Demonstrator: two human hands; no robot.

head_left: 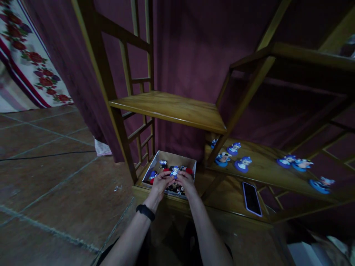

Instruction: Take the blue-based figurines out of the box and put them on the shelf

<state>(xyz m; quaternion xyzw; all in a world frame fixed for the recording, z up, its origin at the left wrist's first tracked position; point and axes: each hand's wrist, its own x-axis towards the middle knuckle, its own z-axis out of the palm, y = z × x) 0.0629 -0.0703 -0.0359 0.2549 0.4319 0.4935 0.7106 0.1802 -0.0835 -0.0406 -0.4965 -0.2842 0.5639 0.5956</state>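
Between the fingertips of both hands is a small blue-and-white figurine, held upright over an open cardboard box. My left hand grips it from the left side, and a dark band circles that wrist. From the right, my right hand pinches the same figurine. Inside the box lie several more small figures, among them a blue-and-red one at the left and a dark-and-white one near the back. My hands hide part of the box's contents.
The box sits on the lowest board of a wooden shelf unit, under a middle shelf. Several blue-based figurines, such as one, stand on a shelf to the right. Below them lies a phone. Slanted wooden posts divide the unit.
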